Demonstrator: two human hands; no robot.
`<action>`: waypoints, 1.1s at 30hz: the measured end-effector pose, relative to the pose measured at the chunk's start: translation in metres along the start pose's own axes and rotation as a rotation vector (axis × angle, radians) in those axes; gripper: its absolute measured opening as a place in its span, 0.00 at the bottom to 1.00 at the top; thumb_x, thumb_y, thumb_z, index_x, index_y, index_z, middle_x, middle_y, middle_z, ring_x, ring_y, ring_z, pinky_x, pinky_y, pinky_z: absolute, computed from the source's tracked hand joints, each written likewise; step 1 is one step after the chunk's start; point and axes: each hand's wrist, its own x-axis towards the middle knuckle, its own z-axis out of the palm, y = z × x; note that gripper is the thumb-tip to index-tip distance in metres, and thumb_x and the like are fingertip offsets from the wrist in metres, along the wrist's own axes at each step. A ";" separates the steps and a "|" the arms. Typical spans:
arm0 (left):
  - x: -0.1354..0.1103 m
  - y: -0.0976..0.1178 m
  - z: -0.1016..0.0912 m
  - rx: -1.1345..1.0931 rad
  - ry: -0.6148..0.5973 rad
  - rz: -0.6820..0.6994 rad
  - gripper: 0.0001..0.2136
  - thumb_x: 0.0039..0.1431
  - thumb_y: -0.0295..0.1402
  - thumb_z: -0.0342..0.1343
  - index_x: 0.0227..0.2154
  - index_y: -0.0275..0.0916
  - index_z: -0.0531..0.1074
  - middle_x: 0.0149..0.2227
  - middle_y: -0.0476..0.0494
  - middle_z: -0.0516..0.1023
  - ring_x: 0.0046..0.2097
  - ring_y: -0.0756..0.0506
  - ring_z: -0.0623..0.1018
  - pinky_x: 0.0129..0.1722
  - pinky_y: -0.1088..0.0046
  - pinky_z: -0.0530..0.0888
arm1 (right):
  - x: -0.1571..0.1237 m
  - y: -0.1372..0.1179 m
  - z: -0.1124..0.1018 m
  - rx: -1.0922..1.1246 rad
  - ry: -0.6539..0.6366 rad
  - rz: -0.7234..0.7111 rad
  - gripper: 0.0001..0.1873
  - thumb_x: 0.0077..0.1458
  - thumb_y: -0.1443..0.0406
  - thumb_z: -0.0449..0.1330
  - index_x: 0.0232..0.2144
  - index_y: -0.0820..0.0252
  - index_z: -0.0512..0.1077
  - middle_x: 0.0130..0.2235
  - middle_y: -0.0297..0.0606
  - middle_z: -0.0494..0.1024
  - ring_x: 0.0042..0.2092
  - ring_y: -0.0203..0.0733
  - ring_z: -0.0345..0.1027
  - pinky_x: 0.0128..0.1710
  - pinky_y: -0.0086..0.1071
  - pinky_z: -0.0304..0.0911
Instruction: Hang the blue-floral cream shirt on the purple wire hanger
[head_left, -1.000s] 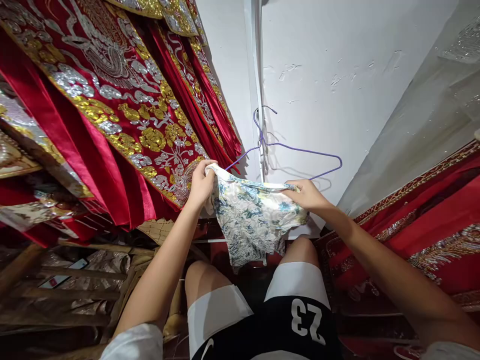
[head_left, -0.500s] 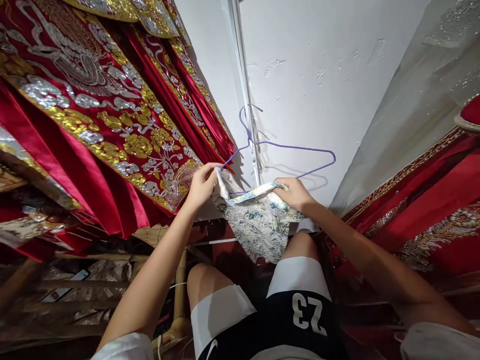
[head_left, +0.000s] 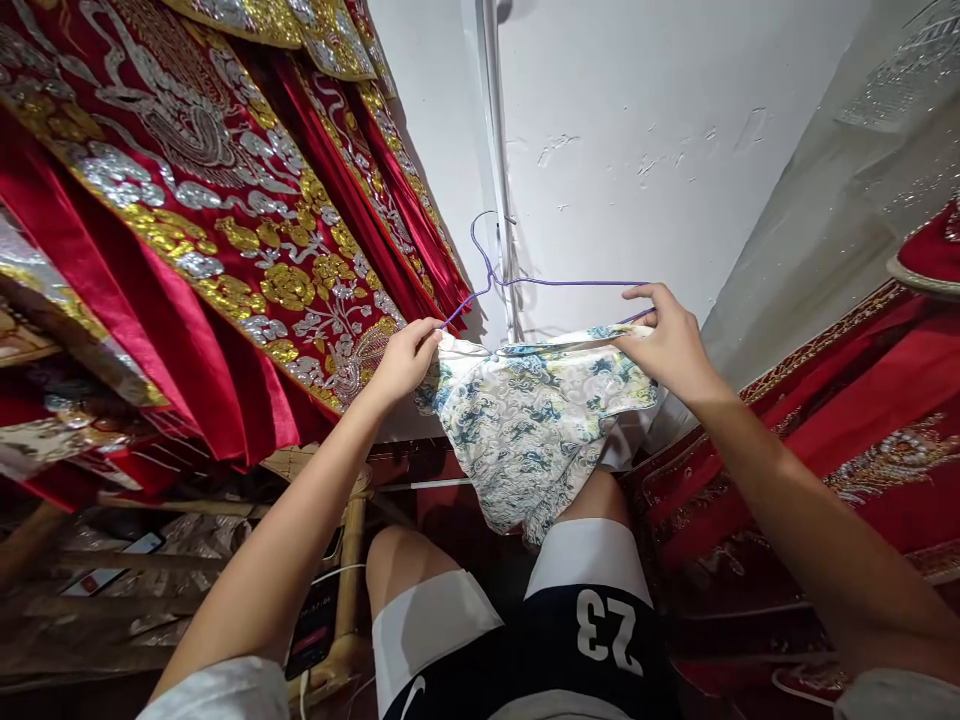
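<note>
A floral top in white, blue and yellow hangs in front of my knees, its neckline stretched between my two hands. The purple wire hanger rises out of the neckline, its hook pointing up. My left hand is closed on the garment's left shoulder, where the hanger's arm goes in under the cloth. My right hand pinches the neckline's right end, and its index finger reaches over the tip of the hanger's right arm. The hanger's lower bar is mostly hidden by the cloth.
Red embroidered drapes with gold and silver hang at left. More red beaded fabric lies at right. A white wall with a vertical pipe stands ahead. A phone with a cable rests at lower left beside a bamboo frame.
My right hand has moved right and up to the hanger's right tip, pulling the neckline wider. The floral top is now spread out more. My left hand stays nearly in place.
</note>
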 end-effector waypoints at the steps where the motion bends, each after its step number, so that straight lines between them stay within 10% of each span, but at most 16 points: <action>1: 0.000 0.000 0.000 -0.001 0.002 -0.005 0.17 0.67 0.41 0.45 0.44 0.37 0.75 0.44 0.39 0.80 0.45 0.40 0.77 0.49 0.64 0.72 | 0.001 -0.001 -0.002 -0.003 0.000 -0.010 0.32 0.45 0.66 0.66 0.56 0.57 0.72 0.30 0.36 0.73 0.30 0.45 0.65 0.32 0.38 0.61; 10: -0.002 0.006 -0.003 0.032 0.009 0.005 0.16 0.67 0.38 0.45 0.45 0.37 0.75 0.45 0.39 0.80 0.46 0.39 0.76 0.51 0.63 0.71 | -0.011 -0.013 -0.013 0.031 -0.007 -0.012 0.41 0.47 0.65 0.67 0.64 0.57 0.62 0.32 0.37 0.77 0.32 0.46 0.70 0.32 0.37 0.63; 16: -0.005 0.019 -0.005 0.061 -0.027 0.020 0.15 0.68 0.38 0.45 0.45 0.37 0.75 0.43 0.39 0.76 0.47 0.40 0.75 0.51 0.63 0.71 | -0.011 -0.003 -0.016 -0.016 -0.093 -0.003 0.11 0.52 0.62 0.62 0.36 0.57 0.81 0.27 0.37 0.78 0.31 0.47 0.71 0.28 0.34 0.62; 22: -0.004 0.032 0.006 0.040 -0.035 0.056 0.12 0.70 0.35 0.44 0.37 0.39 0.72 0.39 0.41 0.71 0.46 0.40 0.72 0.52 0.62 0.70 | 0.021 0.028 -0.009 -0.015 0.075 -0.033 0.27 0.50 0.62 0.64 0.55 0.58 0.77 0.47 0.48 0.83 0.48 0.56 0.76 0.44 0.42 0.70; 29: -0.003 0.017 0.002 0.071 0.075 0.005 0.13 0.70 0.38 0.44 0.38 0.39 0.72 0.38 0.40 0.73 0.45 0.40 0.73 0.50 0.62 0.70 | 0.057 0.042 -0.002 0.104 -0.323 0.125 0.17 0.49 0.53 0.68 0.22 0.62 0.77 0.22 0.40 0.77 0.30 0.48 0.73 0.29 0.36 0.68; 31: -0.002 0.007 -0.004 0.075 0.186 -0.028 0.14 0.70 0.39 0.46 0.46 0.38 0.74 0.45 0.38 0.76 0.49 0.40 0.74 0.54 0.62 0.69 | 0.055 0.032 -0.008 0.236 -0.583 0.189 0.21 0.45 0.51 0.72 0.20 0.63 0.76 0.21 0.40 0.76 0.27 0.46 0.72 0.26 0.36 0.66; 33: -0.001 -0.002 -0.006 0.040 0.225 -0.088 0.17 0.68 0.41 0.48 0.51 0.37 0.73 0.48 0.38 0.77 0.50 0.40 0.74 0.53 0.64 0.69 | 0.045 0.020 -0.008 0.390 -0.542 0.183 0.22 0.44 0.49 0.73 0.24 0.64 0.78 0.24 0.44 0.79 0.28 0.48 0.75 0.27 0.39 0.69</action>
